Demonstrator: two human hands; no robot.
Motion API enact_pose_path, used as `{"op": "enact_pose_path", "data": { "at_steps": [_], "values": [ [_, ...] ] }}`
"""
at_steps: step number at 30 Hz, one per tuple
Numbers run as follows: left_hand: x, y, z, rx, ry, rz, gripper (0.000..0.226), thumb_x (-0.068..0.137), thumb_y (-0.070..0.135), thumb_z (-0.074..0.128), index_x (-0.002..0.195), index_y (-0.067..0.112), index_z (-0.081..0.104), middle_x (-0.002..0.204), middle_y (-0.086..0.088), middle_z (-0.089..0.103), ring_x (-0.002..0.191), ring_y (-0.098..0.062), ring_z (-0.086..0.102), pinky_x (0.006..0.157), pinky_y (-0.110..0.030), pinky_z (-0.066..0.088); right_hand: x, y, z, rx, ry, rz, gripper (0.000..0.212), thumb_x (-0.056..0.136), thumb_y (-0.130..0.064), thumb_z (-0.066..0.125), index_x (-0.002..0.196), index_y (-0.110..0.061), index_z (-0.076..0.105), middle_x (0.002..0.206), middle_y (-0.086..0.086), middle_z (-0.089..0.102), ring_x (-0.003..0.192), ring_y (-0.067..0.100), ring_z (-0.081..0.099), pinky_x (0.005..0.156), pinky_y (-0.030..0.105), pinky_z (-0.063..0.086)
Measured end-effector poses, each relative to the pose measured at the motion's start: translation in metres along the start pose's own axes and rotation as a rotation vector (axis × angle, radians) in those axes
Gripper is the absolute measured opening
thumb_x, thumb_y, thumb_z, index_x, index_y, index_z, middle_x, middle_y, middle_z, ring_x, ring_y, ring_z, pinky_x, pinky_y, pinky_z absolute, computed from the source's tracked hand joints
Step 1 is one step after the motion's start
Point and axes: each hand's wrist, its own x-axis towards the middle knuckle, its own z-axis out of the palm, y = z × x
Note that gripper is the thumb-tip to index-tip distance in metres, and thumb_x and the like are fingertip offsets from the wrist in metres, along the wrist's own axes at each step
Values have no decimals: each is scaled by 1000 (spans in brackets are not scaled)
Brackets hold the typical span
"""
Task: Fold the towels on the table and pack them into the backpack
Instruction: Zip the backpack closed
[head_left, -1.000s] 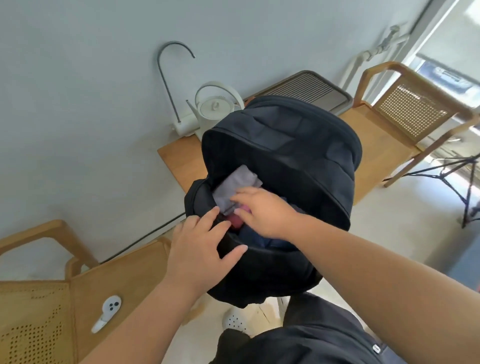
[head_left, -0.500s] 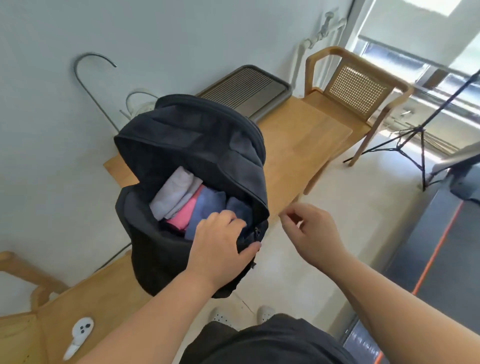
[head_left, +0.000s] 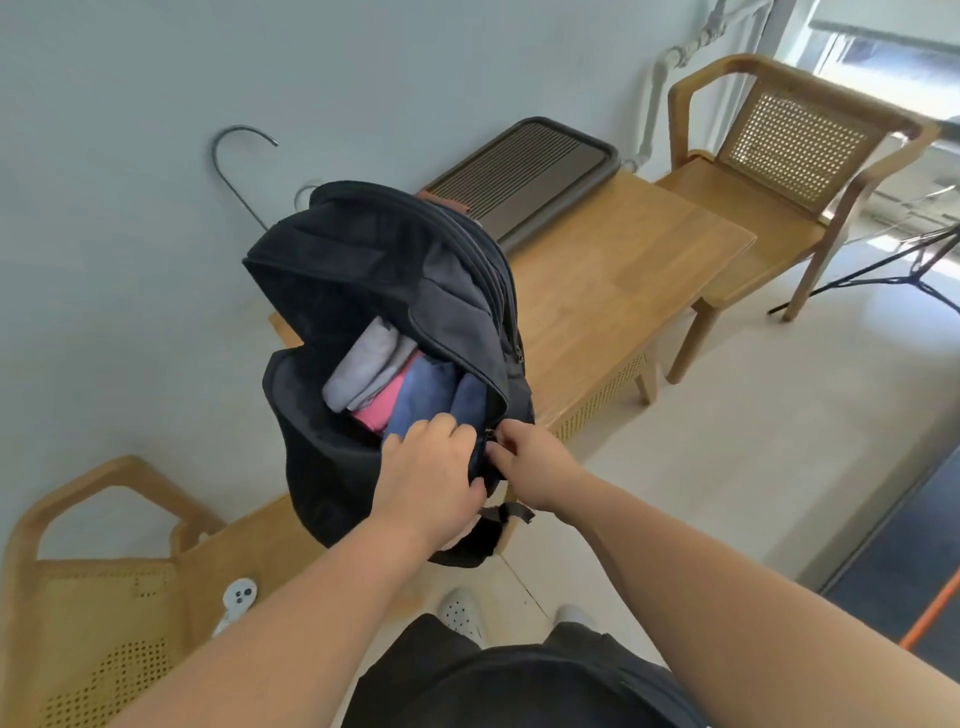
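A black backpack (head_left: 332, 467) stands upright on the wooden table (head_left: 613, 291) with its main compartment unzipped. Inside it stand folded towels: a grey one (head_left: 363, 364), a pink one (head_left: 382, 408) and blue ones (head_left: 434, 395). My left hand (head_left: 431, 478) grips the near rim of the opening. My right hand (head_left: 535, 460) pinches the zipper area at the rim's right end, just beside the left hand; the pull itself is hidden by the fingers.
A slatted dark tray (head_left: 524, 176) lies at the table's far side. Wooden cane chairs stand at the right (head_left: 779, 171) and lower left (head_left: 98, 597). A white controller (head_left: 236, 603) rests on the left chair's seat. A tripod leg (head_left: 883, 275) crosses the floor at right.
My right hand left the inside of the backpack, swung out to the right, then came back to the zipper at the rim. My left hand kept hold of the rim. The view shifted.
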Motion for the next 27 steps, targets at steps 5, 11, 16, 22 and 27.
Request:
{"op": "enact_pose_path", "data": {
  "at_steps": [5, 11, 16, 22, 27],
  "values": [
    [-3, -9, -7, -118, 94, 33, 30, 77, 34, 74, 99, 22, 59, 97, 6, 52, 84, -18, 51, 68, -35, 47, -9, -7, -12, 130, 75, 8, 29, 97, -24, 51, 78, -2, 57, 70, 9, 57, 66, 23, 51, 64, 38, 44],
    [9, -5, -11, -186, 119, 126, 22, 84, 31, 73, 104, 22, 69, 89, 3, 62, 83, -18, 55, 70, -37, 48, -17, -18, -18, 104, 162, 1, 33, 96, -30, 58, 73, -7, 63, 72, 10, 65, 66, 23, 58, 66, 40, 51],
    [31, 9, -13, -80, 39, 162, 11, 87, 19, 62, 77, 16, 59, 71, 2, 49, 61, -20, 50, 48, -30, 28, -21, -20, -15, 30, 245, -9, 27, 91, -28, 60, 73, -8, 64, 69, 6, 64, 68, 23, 59, 62, 38, 50],
    [41, 5, -15, -109, 30, 134, 29, 92, 17, 60, 73, 21, 39, 67, 2, 40, 57, -24, 50, 50, -29, 21, -18, -14, -23, 14, 205, -124, 19, 94, -27, 56, 89, -21, 74, 77, -7, 66, 74, 10, 58, 67, 30, 48],
    [40, -2, -14, -348, -6, -137, 35, 90, 22, 63, 61, 19, 43, 58, 1, 51, 56, -15, 48, 49, -28, 29, -7, 5, -9, -53, 290, -113, 30, 93, -29, 60, 122, -30, 69, 99, -12, 62, 89, 8, 56, 81, 30, 51]
  ]
}}
